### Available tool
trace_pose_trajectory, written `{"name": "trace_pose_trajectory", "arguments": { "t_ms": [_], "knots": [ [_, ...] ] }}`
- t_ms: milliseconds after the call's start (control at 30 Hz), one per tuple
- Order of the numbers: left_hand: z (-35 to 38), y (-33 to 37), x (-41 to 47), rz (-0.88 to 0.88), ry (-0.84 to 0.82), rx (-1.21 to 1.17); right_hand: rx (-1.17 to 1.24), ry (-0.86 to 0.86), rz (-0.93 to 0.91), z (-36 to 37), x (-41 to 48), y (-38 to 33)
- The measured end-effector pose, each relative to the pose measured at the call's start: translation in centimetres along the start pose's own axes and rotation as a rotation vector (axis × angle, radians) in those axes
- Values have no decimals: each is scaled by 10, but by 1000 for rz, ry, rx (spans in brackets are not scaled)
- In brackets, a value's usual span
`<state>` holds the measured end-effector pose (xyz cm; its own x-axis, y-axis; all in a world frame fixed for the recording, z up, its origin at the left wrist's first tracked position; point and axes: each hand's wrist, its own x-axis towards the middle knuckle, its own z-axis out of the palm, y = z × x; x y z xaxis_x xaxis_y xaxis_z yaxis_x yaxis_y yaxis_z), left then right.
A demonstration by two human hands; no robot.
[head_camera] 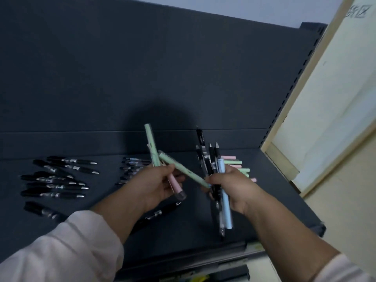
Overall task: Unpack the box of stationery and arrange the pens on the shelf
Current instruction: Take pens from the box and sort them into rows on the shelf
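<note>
Dark shelf [274, 171]; left hand [156, 184], right hand [234, 186] grip seemingly mixed pens [184, 173].

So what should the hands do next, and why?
Probably the left hand should draw the slanted green pen free of the right hand, because it holds pastel pens while the right hand's bundle is mostly black pens.

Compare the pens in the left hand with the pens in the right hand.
Colour: the left hand grips pastel pens, green and pink; the right hand grips a bunch mostly black, plus a pale blue pen. Pose: the pastel pens splay at angles; the bunch lies roughly parallel. Number: the bunch looks larger than the pastel pens. Both are held above the dark shelf.
</note>
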<state>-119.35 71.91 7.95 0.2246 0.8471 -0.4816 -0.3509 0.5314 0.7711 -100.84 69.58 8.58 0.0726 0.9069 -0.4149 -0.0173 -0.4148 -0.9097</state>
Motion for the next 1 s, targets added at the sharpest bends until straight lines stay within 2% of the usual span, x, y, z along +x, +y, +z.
{"name": "trace_pose_trajectory", "arguments": {
  "t_ms": [100, 267, 400, 600, 767, 933, 1000],
  "knots": [
    [1, -7, -1, -30, 30, 156, -57, 46, -14, -26, 1, 1],
    [5, -12, -6, -83, 8, 193, -253, 74, -16, -71, 0, -1],
    [21, -11, -1, -7, 17, 356, -327, 65, -15, -95, 5, -7],
    [61, -27, 17, 239, 61, 860, -414, 67, -61, -126, 24, -17],
    [83, -39, 36, 408, 153, 1567, -360, 81, -81, -155, 39, -21],
    [112, -55, 50, 478, 176, 1909, -409, 51, -148, -172, 49, -27],
    [120, -60, 59, 518, 180, 1978, -425, 1, -181, -176, 52, -29]
  ]
}}
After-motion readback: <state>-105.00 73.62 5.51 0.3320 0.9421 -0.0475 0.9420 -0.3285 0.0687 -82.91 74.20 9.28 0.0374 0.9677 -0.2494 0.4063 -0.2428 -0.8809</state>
